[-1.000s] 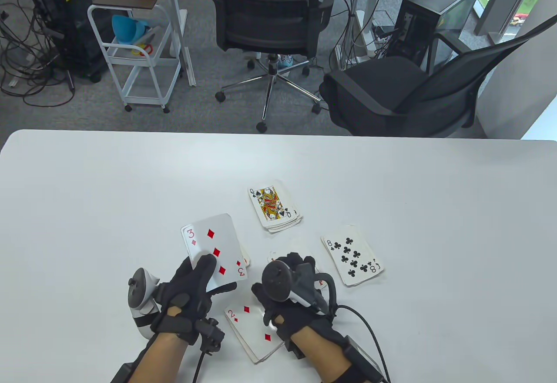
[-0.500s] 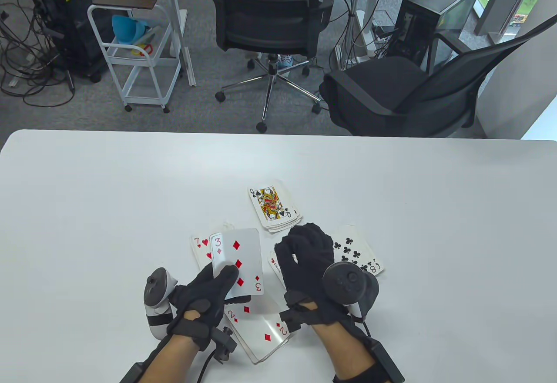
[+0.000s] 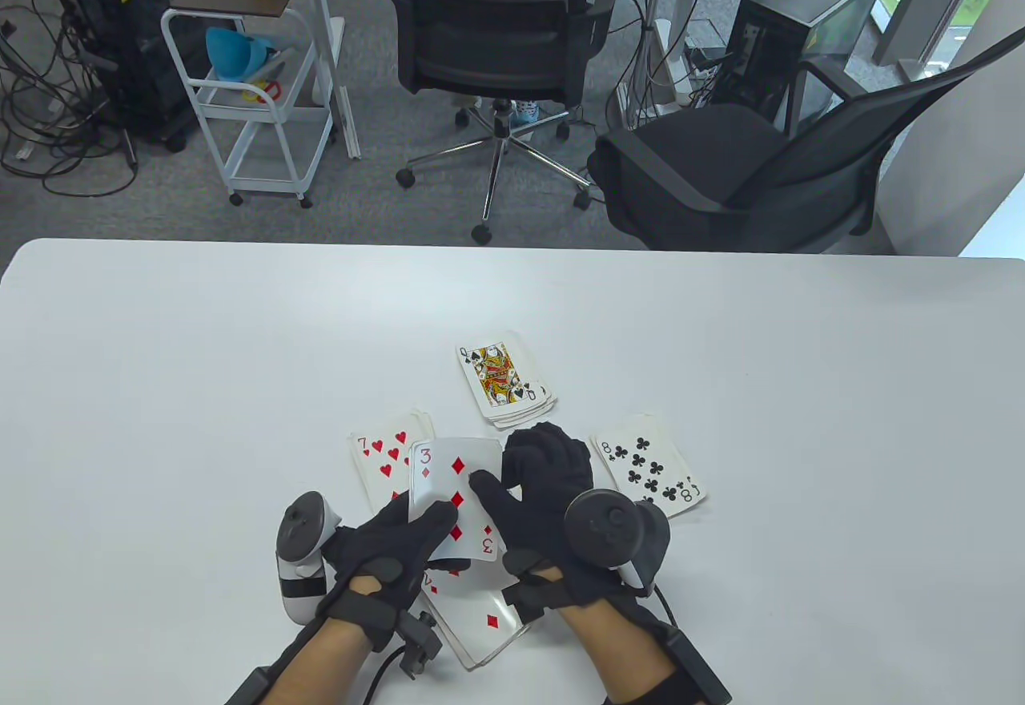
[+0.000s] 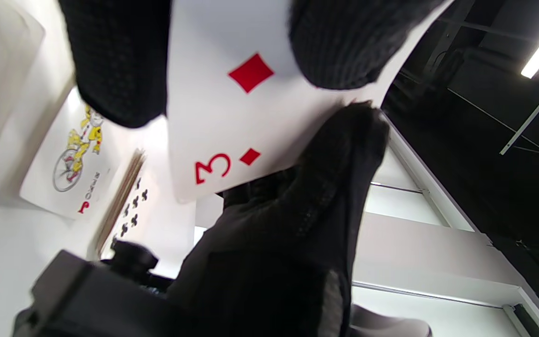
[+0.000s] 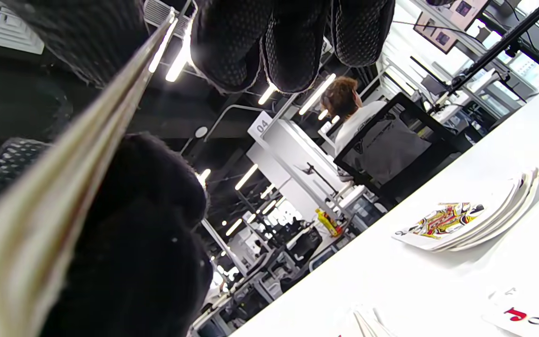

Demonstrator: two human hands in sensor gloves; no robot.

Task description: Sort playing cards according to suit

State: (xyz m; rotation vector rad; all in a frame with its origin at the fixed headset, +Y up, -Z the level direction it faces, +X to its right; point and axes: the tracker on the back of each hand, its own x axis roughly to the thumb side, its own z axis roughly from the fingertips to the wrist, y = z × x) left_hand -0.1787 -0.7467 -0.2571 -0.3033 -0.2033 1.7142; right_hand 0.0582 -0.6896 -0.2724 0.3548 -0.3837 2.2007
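Observation:
My left hand (image 3: 432, 529) holds a small deck of cards face up, with the 3 of diamonds (image 3: 456, 497) on top; its thumb lies on that card's face. My right hand (image 3: 512, 469) pinches the right edge of the 3 of diamonds, thumb on top and fingers curled behind. The left wrist view shows the 3 of diamonds (image 4: 232, 121) close up. In the right wrist view the deck's edge (image 5: 87, 154) runs between my thumb and fingers (image 5: 274, 42). On the table lie the 7 of hearts pile (image 3: 384, 457), Queen of spades pile (image 3: 504, 380), 8 of clubs pile (image 3: 649, 469) and diamonds pile (image 3: 488, 625).
A joker (image 4: 70, 159) lies face up on the table beneath my hands, hidden in the table view. The white table (image 3: 160, 384) stretches wide to the left, right and back. Two office chairs (image 3: 496, 32) and a white cart (image 3: 256, 96) stand beyond its far edge.
My left hand has carried the deck to the right, uncovering the 7 of hearts pile. My right hand turned over, came left and took hold of the 3 of diamonds' edge.

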